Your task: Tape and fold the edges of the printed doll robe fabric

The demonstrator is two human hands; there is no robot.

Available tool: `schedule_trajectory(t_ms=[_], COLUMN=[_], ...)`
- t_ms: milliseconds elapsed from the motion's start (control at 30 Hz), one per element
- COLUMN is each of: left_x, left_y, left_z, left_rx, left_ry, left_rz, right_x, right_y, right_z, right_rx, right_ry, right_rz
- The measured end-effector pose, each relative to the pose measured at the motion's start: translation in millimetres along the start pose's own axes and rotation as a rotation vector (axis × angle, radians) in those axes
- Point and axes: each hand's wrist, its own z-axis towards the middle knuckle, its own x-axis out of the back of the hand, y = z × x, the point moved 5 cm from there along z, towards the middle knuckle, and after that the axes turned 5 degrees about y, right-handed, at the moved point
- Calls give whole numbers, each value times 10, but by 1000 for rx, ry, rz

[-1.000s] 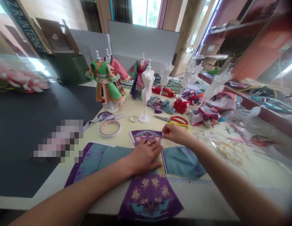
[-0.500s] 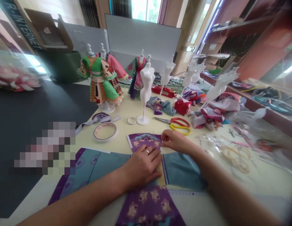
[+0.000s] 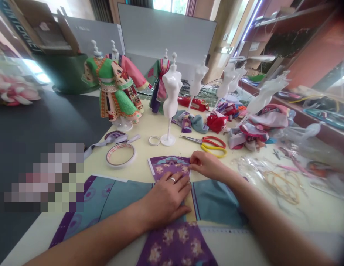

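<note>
Pinching away at the upper right corner of the small purple panel point(image 3: 169, 167), the right hand point(image 3: 206, 166) has its fingers point(image 3: 194, 158) drawn together on the edge. Just below, the left hand point(image 3: 166, 201) lies flat, a ring point(image 3: 172, 180) on one finger, its fingers close together and pressing down where the panel meets the teal cloth point(image 3: 216, 203). That cloth spreads to both sides of the hand, with a second purple panel point(image 3: 176, 245) running toward the worktop's near edge, all of it flat on the cream worktop point(image 3: 138, 146).

Further out now: a roll of tape point(image 3: 120, 155) sits left of the panel, and a small tape ring point(image 3: 154, 140) is just beyond it. Red-and-yellow scissors point(image 3: 207, 144) lie past the right hand. Behind them stands a white dress form point(image 3: 170, 88), with a green doll dress point(image 3: 112, 88) on its own stand to the left. Fabric scraps point(image 3: 257, 129) are heaped on the right, beside clear plastic point(image 3: 260, 170).
</note>
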Motion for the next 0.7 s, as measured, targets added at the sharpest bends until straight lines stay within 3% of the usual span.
schedule_trajectory(t_ms=[700], left_x=[38], left_y=[36], left_z=[-8], left_rx=[14], left_ry=[-53], left_rz=[-21], right_x=[-26], right_y=[63], right_z=[5], right_rx=[-43], right_ry=[54], right_rz=[6])
